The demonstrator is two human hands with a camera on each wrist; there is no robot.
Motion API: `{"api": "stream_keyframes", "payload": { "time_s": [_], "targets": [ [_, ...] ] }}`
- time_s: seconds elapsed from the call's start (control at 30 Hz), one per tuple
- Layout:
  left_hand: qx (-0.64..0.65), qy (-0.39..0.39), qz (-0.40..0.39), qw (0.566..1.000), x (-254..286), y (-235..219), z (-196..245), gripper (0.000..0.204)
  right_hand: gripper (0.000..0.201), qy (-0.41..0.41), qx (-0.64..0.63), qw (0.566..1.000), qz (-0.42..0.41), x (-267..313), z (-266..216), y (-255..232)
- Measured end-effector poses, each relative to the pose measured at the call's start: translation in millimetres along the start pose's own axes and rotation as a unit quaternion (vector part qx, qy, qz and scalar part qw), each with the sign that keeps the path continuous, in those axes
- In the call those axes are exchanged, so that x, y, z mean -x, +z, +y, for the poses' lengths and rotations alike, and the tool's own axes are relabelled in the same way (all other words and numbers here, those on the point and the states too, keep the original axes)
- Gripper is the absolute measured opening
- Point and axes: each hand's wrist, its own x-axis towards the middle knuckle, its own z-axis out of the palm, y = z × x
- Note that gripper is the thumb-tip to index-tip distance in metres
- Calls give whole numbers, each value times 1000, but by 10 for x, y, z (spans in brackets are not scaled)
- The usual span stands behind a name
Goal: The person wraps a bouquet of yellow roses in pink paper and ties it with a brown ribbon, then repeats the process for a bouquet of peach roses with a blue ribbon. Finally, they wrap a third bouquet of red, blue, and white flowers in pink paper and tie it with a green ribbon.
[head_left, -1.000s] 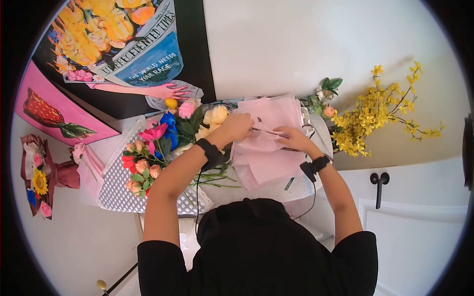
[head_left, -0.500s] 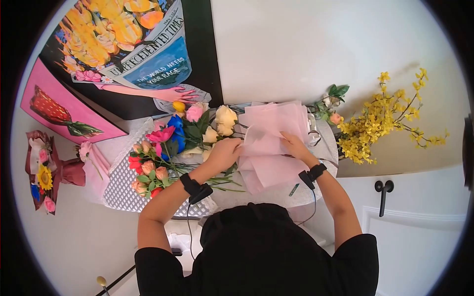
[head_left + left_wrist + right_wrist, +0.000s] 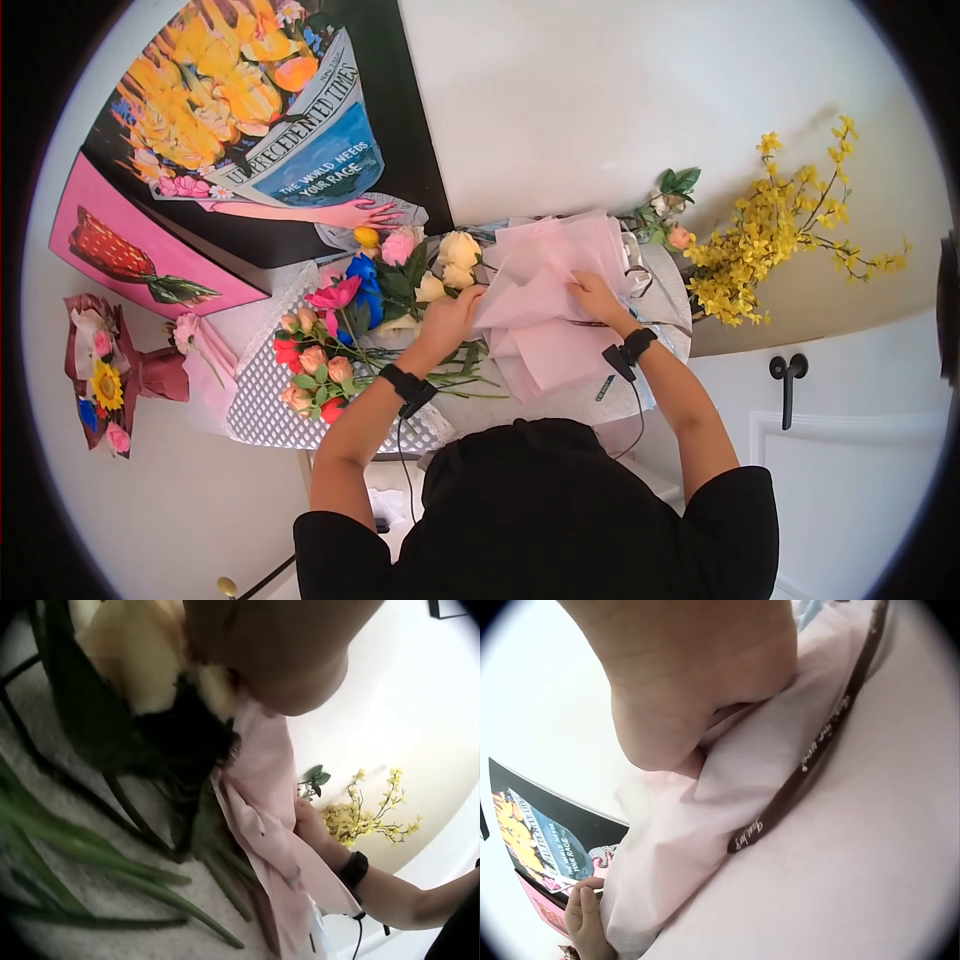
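Sheets of pale pink wrapping paper (image 3: 545, 350) lie in a layered stack in front of the person. The left hand (image 3: 447, 322) pinches the paper's left edge, beside cream roses (image 3: 459, 250). On the paper's right part, the right hand (image 3: 598, 300) pinches a fold; in the right wrist view that hand (image 3: 705, 682) has its thumb and fingers in the paper (image 3: 742, 765). A dark printed ribbon (image 3: 802, 765) lies across the sheets. In the left wrist view the left hand (image 3: 270, 652) partly hides the roses, with the paper (image 3: 262, 772) hanging below it.
Blue, pink, red and peach flowers (image 3: 340, 370) lie at the left on white netted wrap (image 3: 260, 400). Green stems (image 3: 470, 385) reach toward the paper. Yellow blossom branches (image 3: 740, 270) stand at the right, two paintings (image 3: 150, 250) at the left, and a wrapped bouquet (image 3: 105, 380) lies at far left.
The hands have moved apart from near the paper's middle, the left hand to its left edge. A raised fold between them has spread out, and the paper's top layer has shifted.
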Motion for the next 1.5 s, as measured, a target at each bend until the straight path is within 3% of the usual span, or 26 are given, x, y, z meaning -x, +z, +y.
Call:
{"api": "stream_keyframes", "payload": {
  "time_s": [0.03,0.07,0.13,0.17,0.2,0.27,0.3,0.37,0.4,0.47,0.57,0.63,0.8,0.9,0.97,1.03,1.17,1.23,1.27,1.33,1.43,1.5],
  "targets": [
    [-90,80,-6,993,-13,-18,-45,16,25,-18,19,999,-25,19,-18,-34],
    [-89,81,-8,993,-43,-32,-98,16,25,-15,18,999,-25,37,-40,-44],
    [-238,139,9,961,-147,-50,-193,22,25,-104,141,985,-3,24,-100,-48],
    [-250,93,-10,964,-219,-157,-26,34,25,-103,142,985,-3,29,-177,-72],
    [-249,93,-10,964,-305,-217,123,34,27,-118,168,979,-10,49,-257,-97],
    [-156,197,20,968,-525,-237,343,45,29,-134,196,971,-17,60,-300,-131],
    [-155,196,23,968,-624,-170,407,45,34,-160,233,959,-27,66,-294,-144],
    [-113,293,20,949,-789,-35,462,50,39,-189,271,943,-39,86,-295,-156],
    [-113,292,23,949,-813,44,407,50,41,-198,321,925,-44,105,-303,-157],
    [-72,249,-158,953,-836,310,234,41,44,-207,373,903,-46,133,-271,-163],
    [-137,320,-183,919,-783,470,66,26,38,-244,379,892,-25,226,-135,-149],
    [-147,327,-170,918,-680,441,41,20,24,-245,340,908,18,331,-28,-172],
    [-172,349,-111,914,-530,326,5,10,7,-200,396,896,-12,590,172,-350],
    [-221,334,-145,905,-493,259,55,25,6,-222,438,871,-14,628,195,-360],
    [-216,379,-81,896,-459,185,101,39,6,-241,464,853,-6,643,187,-349],
    [-219,381,-111,891,-417,137,122,44,10,-196,469,860,-51,656,162,-357],
    [-218,399,-139,879,-393,92,108,52,28,-176,456,870,-67,549,-507,-452],
    [-229,402,-163,871,-404,46,153,52,46,-271,438,855,-68,486,-573,-321],
    [-240,406,-185,862,-419,24,171,53,46,-273,437,855,-68,467,-569,-243],
    [-221,414,-189,862,-438,48,105,50,52,-359,440,819,-88,438,-518,-71],
    [-170,402,-223,872,-364,38,-4,45,50,-332,385,854,-106,456,-452,56],
    [-136,381,-252,879,-311,15,-38,44,50,-343,387,849,-110,456,-421,72]
  ]
}}
